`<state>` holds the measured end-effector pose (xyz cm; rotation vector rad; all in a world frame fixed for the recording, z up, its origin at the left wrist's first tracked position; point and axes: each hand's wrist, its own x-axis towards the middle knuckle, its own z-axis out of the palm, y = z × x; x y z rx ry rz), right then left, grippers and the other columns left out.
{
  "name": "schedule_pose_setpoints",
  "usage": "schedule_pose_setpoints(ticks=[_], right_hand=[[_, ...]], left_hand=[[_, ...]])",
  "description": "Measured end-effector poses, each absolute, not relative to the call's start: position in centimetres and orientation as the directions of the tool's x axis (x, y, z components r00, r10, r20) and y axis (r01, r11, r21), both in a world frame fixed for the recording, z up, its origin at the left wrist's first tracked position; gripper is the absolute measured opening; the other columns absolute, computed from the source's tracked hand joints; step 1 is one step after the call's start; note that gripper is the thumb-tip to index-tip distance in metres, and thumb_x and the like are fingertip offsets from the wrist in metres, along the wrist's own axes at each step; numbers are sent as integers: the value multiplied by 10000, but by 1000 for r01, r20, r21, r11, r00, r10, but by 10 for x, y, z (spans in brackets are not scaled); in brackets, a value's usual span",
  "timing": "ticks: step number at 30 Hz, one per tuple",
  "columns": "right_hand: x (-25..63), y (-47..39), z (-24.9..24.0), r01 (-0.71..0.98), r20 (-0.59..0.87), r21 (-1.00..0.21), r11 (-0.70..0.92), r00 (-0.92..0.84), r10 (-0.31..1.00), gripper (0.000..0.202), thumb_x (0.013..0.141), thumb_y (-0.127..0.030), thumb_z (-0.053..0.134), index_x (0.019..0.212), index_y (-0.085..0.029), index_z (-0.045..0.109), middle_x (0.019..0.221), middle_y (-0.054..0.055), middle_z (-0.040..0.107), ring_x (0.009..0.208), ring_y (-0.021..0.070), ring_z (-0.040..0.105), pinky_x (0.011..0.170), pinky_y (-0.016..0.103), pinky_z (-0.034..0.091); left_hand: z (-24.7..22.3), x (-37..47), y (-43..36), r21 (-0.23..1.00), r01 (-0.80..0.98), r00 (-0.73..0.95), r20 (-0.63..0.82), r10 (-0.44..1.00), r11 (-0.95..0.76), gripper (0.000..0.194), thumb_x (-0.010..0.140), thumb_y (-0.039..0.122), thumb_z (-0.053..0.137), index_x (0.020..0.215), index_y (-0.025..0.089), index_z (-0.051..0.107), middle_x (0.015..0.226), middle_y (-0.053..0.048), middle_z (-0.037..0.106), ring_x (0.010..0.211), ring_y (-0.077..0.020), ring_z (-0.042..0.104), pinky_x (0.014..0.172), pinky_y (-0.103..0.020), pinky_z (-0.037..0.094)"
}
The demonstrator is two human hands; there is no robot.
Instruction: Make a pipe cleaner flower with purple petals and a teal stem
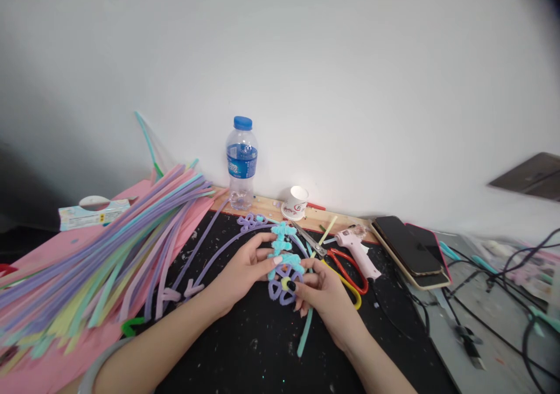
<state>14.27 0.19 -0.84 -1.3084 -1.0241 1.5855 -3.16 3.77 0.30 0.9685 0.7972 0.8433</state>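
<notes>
Between my hands is a turquoise fuzzy pipe-cleaner piece [282, 245] with several stubby cross loops. My left hand [251, 266] pinches its lower left side between thumb and fingers. In my right hand [321, 289], closed at the thumb and fingertips, is a purple pipe-cleaner flower [275, 290] with a yellow centre, touching the turquoise piece's lower end. A teal pipe cleaner [305, 333] sticks out below my right fingers. Behind my hands lie a small purple flower [250, 222] and a curved purple stem [227, 243]. My right fingers partly hide the flower.
Many pastel pipe cleaners [131, 236] cover the left side. At the back stand a water bottle [242, 164] and a paper cup [296, 203]. Red-handled scissors [350, 266], a pink glue gun [359, 253], phones [406, 245] and cables [494, 324] lie to the right.
</notes>
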Motion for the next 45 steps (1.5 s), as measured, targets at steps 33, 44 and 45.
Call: schedule_pose_setpoints(ticks=[33,44,45], right_hand=[[144,-2,-13,-75,-64,-995,-60,55,996,242,713,-245,708,853,-194,516,674,-18,635,511,88,505,429,173,379],[145,-7,-9,437,292,-866,243,47,955,259,798,-175,536,1056,-198,532,1000,91,588,811,203,572,627,304,485],[145,-9,-7,484,359,-824,294,46,932,290,805,-169,521,1093,-204,515,1059,100,566,845,208,563,651,313,485]], left_hand=[[2,-34,43,929,-258,271,-195,943,266,386,802,307,622,1131,210,445,955,-47,675,789,-157,662,662,-240,485],[0,-37,47,972,-199,196,-88,977,127,400,780,340,625,1137,186,533,896,-33,683,765,-160,621,686,-255,462],[1,-36,45,972,-200,251,-70,965,123,382,777,329,629,1119,178,551,910,-40,684,776,-167,621,707,-269,466]])
